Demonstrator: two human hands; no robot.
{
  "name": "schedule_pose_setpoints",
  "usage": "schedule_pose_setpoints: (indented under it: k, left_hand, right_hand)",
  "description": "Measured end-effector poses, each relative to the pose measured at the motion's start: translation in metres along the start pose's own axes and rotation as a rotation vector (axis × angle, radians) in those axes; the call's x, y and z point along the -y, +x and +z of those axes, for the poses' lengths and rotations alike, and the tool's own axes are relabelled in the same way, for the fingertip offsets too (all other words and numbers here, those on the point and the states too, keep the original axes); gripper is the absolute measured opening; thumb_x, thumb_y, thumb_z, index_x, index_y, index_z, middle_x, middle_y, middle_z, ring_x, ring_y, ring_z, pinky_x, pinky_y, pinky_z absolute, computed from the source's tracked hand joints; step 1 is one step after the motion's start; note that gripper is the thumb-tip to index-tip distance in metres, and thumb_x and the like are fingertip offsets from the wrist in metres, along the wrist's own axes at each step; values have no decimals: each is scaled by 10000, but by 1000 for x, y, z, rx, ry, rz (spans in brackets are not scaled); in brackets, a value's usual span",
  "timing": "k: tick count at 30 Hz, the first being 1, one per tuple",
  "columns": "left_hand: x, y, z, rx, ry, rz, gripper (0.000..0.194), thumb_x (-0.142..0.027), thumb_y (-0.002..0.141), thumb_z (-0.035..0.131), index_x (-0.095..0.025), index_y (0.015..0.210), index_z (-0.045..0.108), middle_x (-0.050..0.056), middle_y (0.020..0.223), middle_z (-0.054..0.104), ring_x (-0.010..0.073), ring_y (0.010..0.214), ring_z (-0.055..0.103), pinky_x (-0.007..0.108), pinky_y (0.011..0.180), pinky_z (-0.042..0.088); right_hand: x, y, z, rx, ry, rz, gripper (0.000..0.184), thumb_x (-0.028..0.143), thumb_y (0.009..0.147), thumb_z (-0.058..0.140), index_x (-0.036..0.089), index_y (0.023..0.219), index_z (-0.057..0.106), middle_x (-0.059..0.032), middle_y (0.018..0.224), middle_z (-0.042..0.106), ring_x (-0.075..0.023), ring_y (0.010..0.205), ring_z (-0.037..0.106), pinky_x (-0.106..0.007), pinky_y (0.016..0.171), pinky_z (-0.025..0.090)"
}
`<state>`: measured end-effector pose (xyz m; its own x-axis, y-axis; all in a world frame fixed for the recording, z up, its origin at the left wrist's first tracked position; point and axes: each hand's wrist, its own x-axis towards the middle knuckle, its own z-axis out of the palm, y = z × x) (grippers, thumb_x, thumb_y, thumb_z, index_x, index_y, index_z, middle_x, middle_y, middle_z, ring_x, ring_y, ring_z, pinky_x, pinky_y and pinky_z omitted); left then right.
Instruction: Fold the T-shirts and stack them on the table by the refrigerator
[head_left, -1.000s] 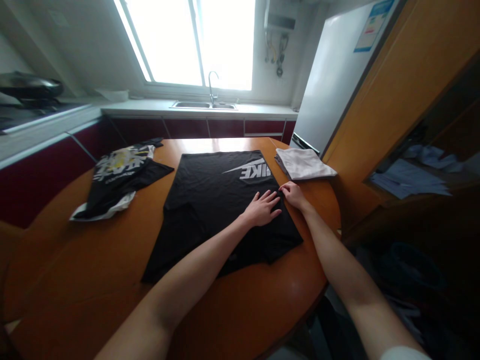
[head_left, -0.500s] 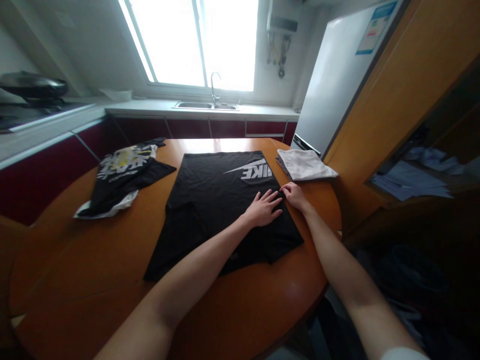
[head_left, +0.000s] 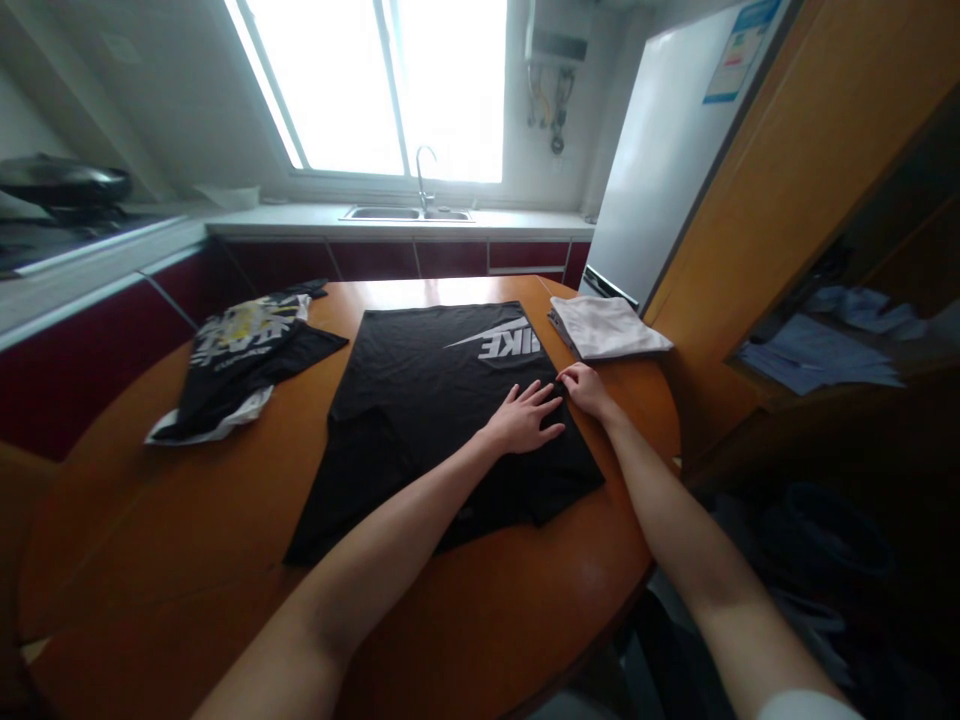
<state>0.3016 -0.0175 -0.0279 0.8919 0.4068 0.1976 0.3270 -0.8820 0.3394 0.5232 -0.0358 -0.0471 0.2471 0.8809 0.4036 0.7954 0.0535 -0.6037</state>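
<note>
A black T-shirt [head_left: 435, 370] with a grey NIKE print lies spread flat on the wooden table [head_left: 187, 530]. Its collar end points toward me, and the print reads upside down. My left hand [head_left: 523, 418] rests palm down on the shirt near its right side, fingers spread. Just right of it, my right hand [head_left: 585, 388] pinches the shirt's right edge between thumb and fingers. The fingertips of both hands are close together.
A folded light-coloured garment stack [head_left: 609, 328] lies at the table's right back. Crumpled black and white printed shirts [head_left: 240, 360] lie at the left. Behind are a sink [head_left: 382, 213], a counter and a fridge [head_left: 652, 160]; papers [head_left: 817, 350] sit on a shelf at right.
The view has shifted very slightly. Both hands stay at the same spots on the shirt, and nothing else has visibly moved.
</note>
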Motion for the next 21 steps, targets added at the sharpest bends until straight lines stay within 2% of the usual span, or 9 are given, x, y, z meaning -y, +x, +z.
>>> schedule_pose_setpoints:
  k: [2,5,7,10,13,16,19,21]
  left_hand:
    - [3,3,-1,-106,-133,-35,551,-565,986,445,-286,1455,524,46,1589,427,275,1511,300,539,1231,207]
    - [12,10,-6,-420,-417,-210,465,-426,1040,326,-232,1386,571,69,1420,616,217,1342,542,401,1136,401]
    - [21,14,-10,-612,-577,-364,447,-373,1042,284,-208,1330,584,80,1283,699,205,1194,645,366,1038,481]
    - [29,16,-12,-750,-745,-501,436,-361,1031,266,-181,1279,575,100,1191,731,208,1102,685,367,965,516]
    - [29,15,-12,-787,-848,-512,446,-383,1025,254,-159,1228,583,125,1179,730,210,1077,692,365,933,529]
    - [24,17,-22,-756,-930,-531,399,-365,1005,302,-157,1168,601,130,1168,728,203,1044,701,350,898,543]
    - [18,20,-51,-604,-1055,-612,317,-308,935,446,-173,1168,614,122,1164,729,198,965,721,329,814,565]
    - [10,18,-78,-466,-1054,-567,316,-289,876,535,-180,1149,651,101,1142,737,202,931,725,327,796,568]
  right_hand:
    - [1,0,0,3,3,0,220,144,882,547,174,820,756,-76,912,715,-187,883,667,-291,878,499]
    - [1,0,0,12,7,6,215,135,877,554,181,814,754,-66,902,715,-180,872,665,-283,871,497]
    - [1,1,0,15,10,11,210,138,877,559,182,812,754,-66,902,716,-179,861,663,-282,857,499]
    - [2,1,0,16,13,13,195,146,875,570,177,821,755,-67,903,718,-177,850,661,-276,837,500]
    - [2,1,-1,18,15,12,178,164,877,581,173,842,755,-66,904,720,-172,836,657,-267,817,498]
    - [3,0,-1,18,14,16,171,186,882,588,170,852,755,-65,890,721,-171,821,652,-266,798,495]
    - [3,0,-1,7,11,28,173,188,883,586,168,864,757,-70,898,726,-175,826,654,-271,799,495]
    - [3,0,0,2,9,34,173,186,882,586,166,867,758,-75,912,733,-177,827,658,-272,802,497]
